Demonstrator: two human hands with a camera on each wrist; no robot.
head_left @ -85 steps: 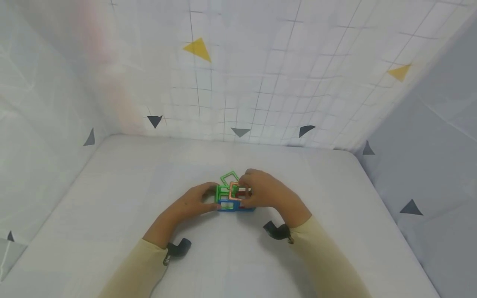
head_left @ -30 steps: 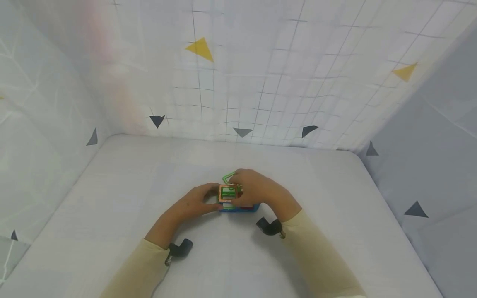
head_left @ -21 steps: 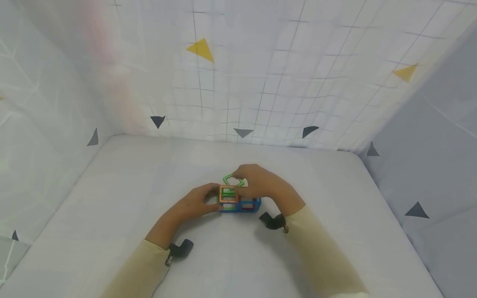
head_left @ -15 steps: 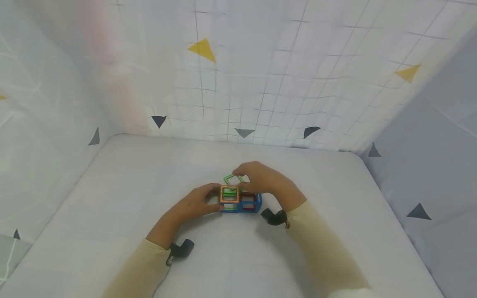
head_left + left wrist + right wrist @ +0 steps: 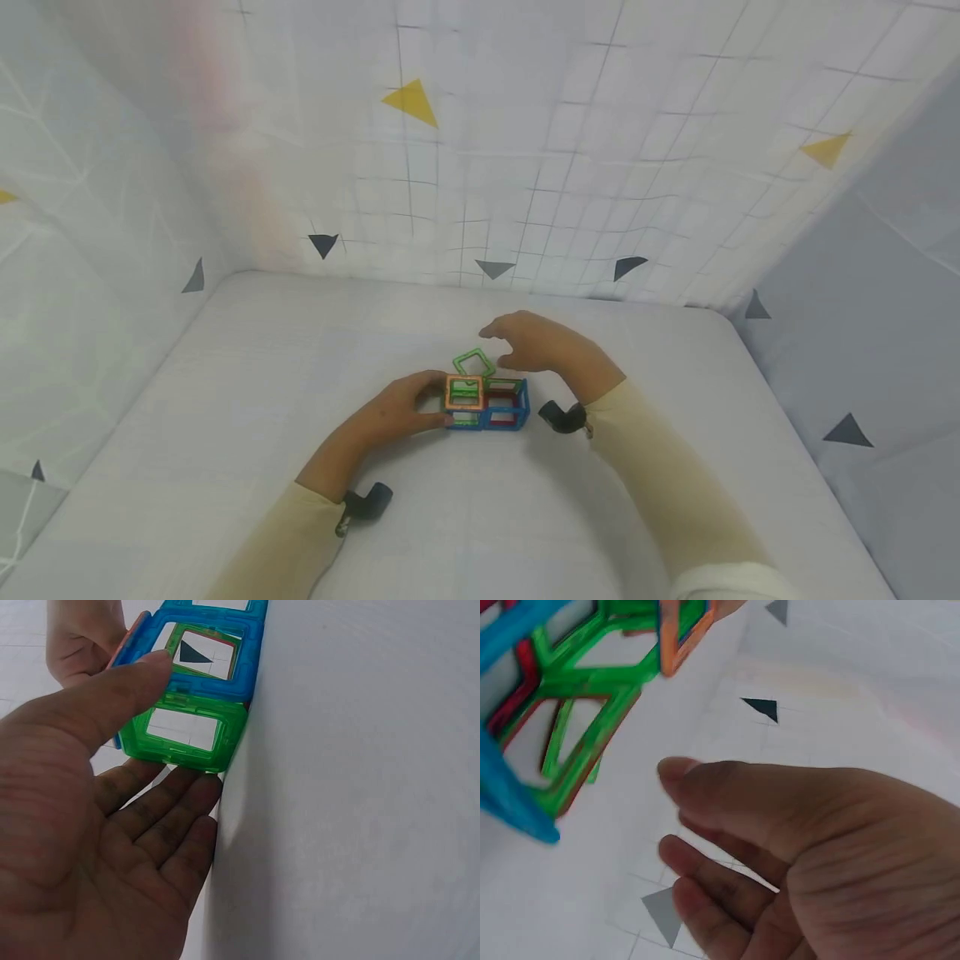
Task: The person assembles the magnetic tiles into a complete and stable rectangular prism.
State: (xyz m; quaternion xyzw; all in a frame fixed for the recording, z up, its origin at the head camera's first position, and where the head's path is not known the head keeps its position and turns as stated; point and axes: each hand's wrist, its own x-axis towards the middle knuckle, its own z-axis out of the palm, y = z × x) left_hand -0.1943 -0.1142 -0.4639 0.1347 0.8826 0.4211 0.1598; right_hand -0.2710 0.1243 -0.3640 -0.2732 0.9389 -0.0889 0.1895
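A small box-shaped build of magnetic tiles (image 5: 504,409) stands on the table, with blue frames in front, green at the left end and red inside. An orange square tile (image 5: 465,407) lies on top of its left half; the right half is uncovered. My left hand (image 5: 396,410) holds the left end, thumb on a blue tile (image 5: 238,690) in the left wrist view, fingers round behind the green tile (image 5: 234,739). My right hand (image 5: 536,343) hovers past the back right corner, thumb and fingers apart, holding nothing. A loose green square tile (image 5: 455,364) lies behind the build.
The white table (image 5: 315,333) meets a grid-lined sheet (image 5: 525,167) at the back and grey sheets at both sides. Black wrist cameras (image 5: 367,503) hang below both wrists.
My right hand set the orange tile onto the left half of the build and let go. It then drew back to the right and away, uncovering the loose green tile. My left hand stayed put.
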